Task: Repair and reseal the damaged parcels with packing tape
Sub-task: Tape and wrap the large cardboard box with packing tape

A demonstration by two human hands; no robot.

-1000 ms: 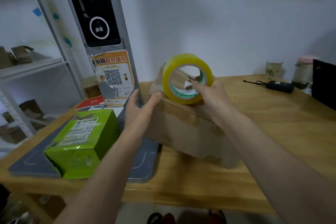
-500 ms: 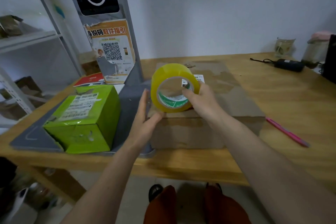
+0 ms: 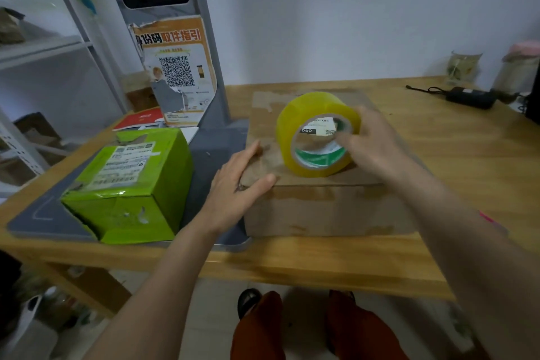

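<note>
We're watching the right hand (image 3: 377,146) gripping the tape roll (image 3: 317,133), which is standing on edge atop the brown box (image 3: 327,207) mid-worktop (image 3: 467,155). The left hand (image 3: 236,187) is lying flat, fingers spread, on the box's near-left corner. The green box (image 3: 128,184) is sitting at nine o'clock.

Parcel pickup point

At 11 o'clock a grey scanning stand (image 3: 163,38) carries a QR-code poster (image 3: 178,73); metal shelving (image 3: 43,47) at 9 o'clock holds packages, and a green parcel (image 3: 128,184) and a brown box (image 3: 327,207) sit on the wooden counter (image 3: 467,161).
</note>
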